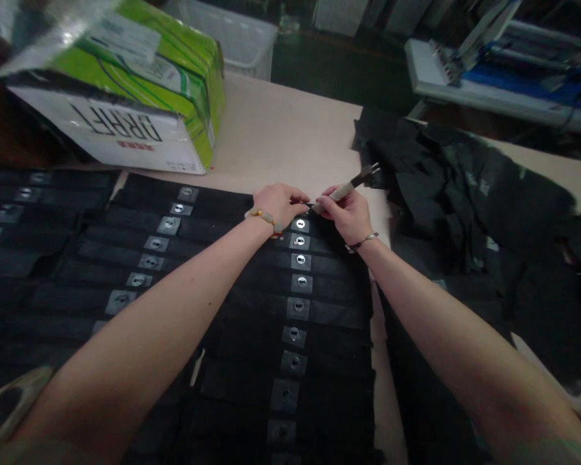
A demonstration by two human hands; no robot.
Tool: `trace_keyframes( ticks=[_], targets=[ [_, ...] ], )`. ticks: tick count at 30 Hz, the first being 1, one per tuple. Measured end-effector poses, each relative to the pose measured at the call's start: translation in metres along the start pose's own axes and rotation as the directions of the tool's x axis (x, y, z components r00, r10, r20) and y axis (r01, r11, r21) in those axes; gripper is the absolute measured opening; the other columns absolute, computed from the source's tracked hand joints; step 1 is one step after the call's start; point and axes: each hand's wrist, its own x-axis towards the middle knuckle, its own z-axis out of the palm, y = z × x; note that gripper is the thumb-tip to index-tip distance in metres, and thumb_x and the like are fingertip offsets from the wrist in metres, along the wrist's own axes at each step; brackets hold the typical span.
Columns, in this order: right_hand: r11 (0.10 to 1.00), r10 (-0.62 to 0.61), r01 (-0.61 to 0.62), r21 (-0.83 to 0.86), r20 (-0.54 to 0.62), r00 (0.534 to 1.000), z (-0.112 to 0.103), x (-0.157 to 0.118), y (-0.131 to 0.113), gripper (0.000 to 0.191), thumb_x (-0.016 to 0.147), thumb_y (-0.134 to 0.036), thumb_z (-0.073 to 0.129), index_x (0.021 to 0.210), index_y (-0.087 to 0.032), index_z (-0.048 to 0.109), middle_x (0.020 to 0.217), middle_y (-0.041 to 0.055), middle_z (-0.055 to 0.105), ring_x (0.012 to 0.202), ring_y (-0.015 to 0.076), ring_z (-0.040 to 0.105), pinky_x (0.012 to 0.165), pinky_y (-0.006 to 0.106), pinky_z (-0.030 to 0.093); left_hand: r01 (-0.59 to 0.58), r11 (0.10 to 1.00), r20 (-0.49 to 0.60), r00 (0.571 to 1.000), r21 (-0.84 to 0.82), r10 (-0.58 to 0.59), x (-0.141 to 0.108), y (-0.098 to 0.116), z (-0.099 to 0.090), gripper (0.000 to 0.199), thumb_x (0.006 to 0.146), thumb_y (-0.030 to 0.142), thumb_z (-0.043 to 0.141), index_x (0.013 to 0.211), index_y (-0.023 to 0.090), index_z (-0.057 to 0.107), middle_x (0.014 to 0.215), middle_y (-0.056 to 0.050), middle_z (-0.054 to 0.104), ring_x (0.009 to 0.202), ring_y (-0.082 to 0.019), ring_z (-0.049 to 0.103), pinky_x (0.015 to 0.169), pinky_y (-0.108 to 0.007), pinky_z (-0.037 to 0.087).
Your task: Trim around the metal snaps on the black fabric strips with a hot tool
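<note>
head view: right hand (351,210), fingers closed, grips a handled tool (340,192); left hand (276,201), fingers partly curled, hold unclear, lies over black cloth (338,290) beside its tip. apparent step: tip work; next likely needs steady cloth.

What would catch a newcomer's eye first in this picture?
Probably the green-and-white box with upside-down lettering, at the upper left. Next, the column of round marks on grey patches, running down the overlapping black fabric pieces near the middle. By that column's far end, the person's right grip holds a pen-like tool, with the left grip close beside it.
</note>
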Motion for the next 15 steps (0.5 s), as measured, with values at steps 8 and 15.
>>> trace_keyframes(
  ticks=[8,15],
  targets=[
    [0.985,-0.107,0.113,-0.127,0.056,0.993,-0.001,0.000,0.009,0.023,0.080,-0.037,0.072,0.090,-0.017,0.066,0.078,-0.0002,0.067,0.070,0.0114,0.063,0.068,0.027,0.053,0.054,0.997,0.023,0.998,-0.051,-0.052,0.010,-0.010,0.014,0.021,0.079,0.037,0.075,0.098,0.032,0.082,0.104,-0.003,0.079,0.102,-0.026,0.068,0.097,-0.043,0.046],
    [0.975,-0.128,0.136,-0.176,0.053,0.990,0.006,0.000,0.004,0.019,0.081,-0.035,0.069,0.089,-0.018,0.065,0.077,-0.0006,0.066,0.070,0.0123,0.063,0.069,0.028,0.050,0.046,0.998,0.015,0.999,-0.036,-0.045,0.012,-0.012,0.015,0.021,0.078,0.042,0.075,0.097,0.034,0.082,0.102,-0.003,0.078,0.106,-0.029,0.066,0.104,-0.050,0.041]
  ],
)
